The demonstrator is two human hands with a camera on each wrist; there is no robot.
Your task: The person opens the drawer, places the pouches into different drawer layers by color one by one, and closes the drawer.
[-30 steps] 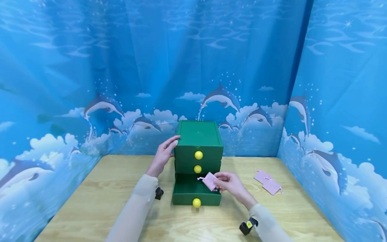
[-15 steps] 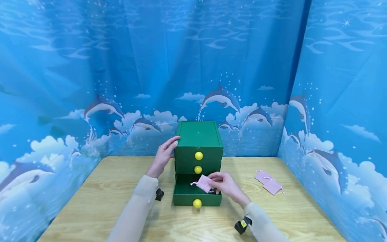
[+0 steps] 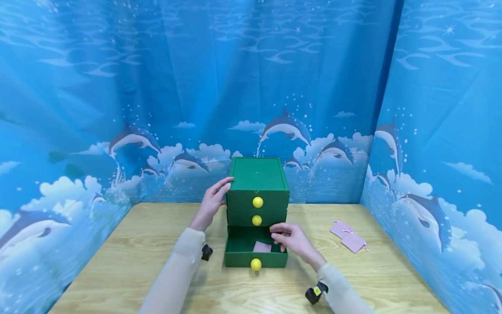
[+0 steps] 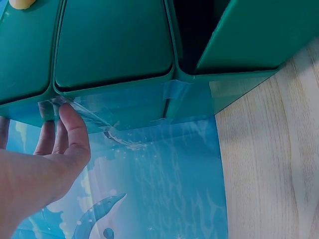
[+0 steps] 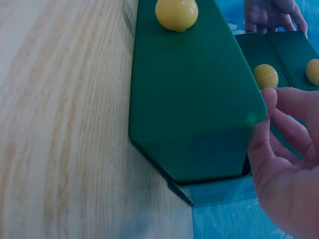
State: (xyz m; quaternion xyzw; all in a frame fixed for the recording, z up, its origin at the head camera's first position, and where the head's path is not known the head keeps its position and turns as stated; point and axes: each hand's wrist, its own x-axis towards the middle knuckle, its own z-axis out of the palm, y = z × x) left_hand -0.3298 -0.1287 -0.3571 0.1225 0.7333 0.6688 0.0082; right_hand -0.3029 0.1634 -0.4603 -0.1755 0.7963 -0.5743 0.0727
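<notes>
A green drawer cabinet stands on the wooden table with its bottom drawer pulled out. Inside that drawer lies a small pink drawstring pouch, its lower part hidden by the drawer front. My right hand hovers over the drawer's right side, fingers loosely bent and nothing between them; in the right wrist view the hand is beside the drawer's corner. My left hand rests against the cabinet's upper left side, and its fingers touch that side in the left wrist view.
Two more pink pouches lie partly overlapping at the right of the table. Yellow round knobs stick out from the drawer fronts. A blue dolphin-print curtain hangs behind and at the sides.
My right hand moved left over the open drawer with the pouch, then let it go; the pouch dropped into the drawer. My left hand stayed at the cabinet.
</notes>
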